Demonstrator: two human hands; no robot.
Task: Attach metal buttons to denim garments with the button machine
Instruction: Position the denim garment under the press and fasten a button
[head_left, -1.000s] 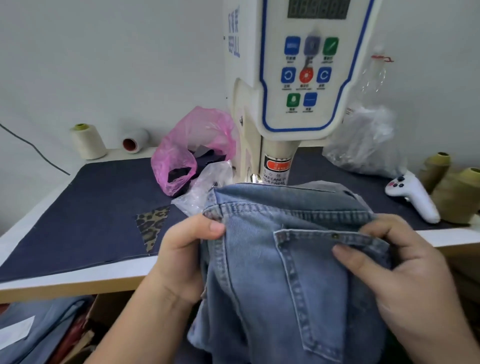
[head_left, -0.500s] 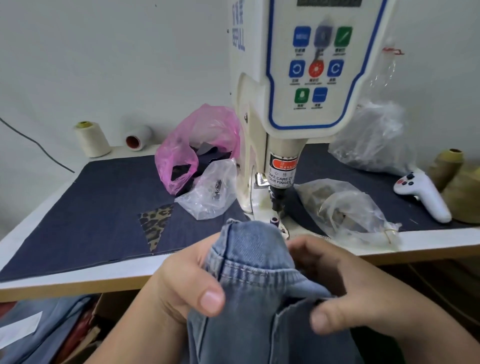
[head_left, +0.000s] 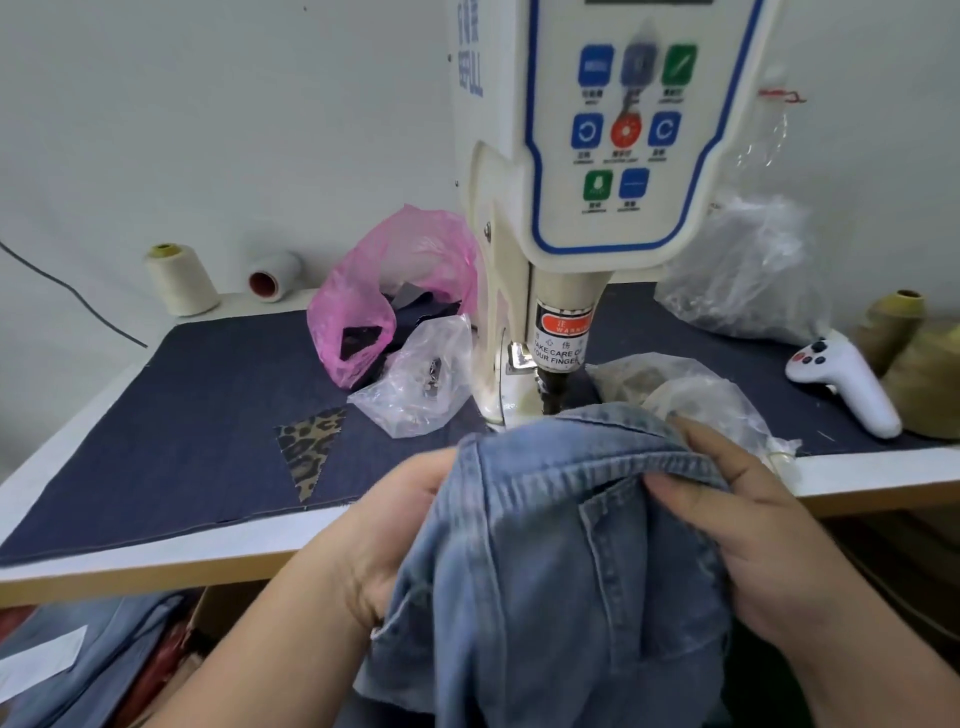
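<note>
A light blue denim garment (head_left: 561, 561) with a stitched pocket hangs off the table's front edge. My left hand (head_left: 384, 535) grips its left side, partly covered by cloth. My right hand (head_left: 737, 525) pinches the top hem on the right. The hem lies just in front of the dark punch head (head_left: 553, 387) of the cream button machine (head_left: 582, 218), whose control panel with blue, green and red keys faces me. A clear bag (head_left: 421, 384) holding small metal parts lies left of the machine base.
A dark denim mat (head_left: 197, 426) with a leopard-print patch covers the table. A pink bag (head_left: 384, 291), two thread cones at back left, clear bags on the right, a white handheld controller (head_left: 852, 384) and olive thread cones at far right. More denim lies under the table at lower left.
The bunched denim has been spread wider and its hem pushed forward to the punch head. My right hand shifted right along the hem; my left hand now sits under the cloth.
</note>
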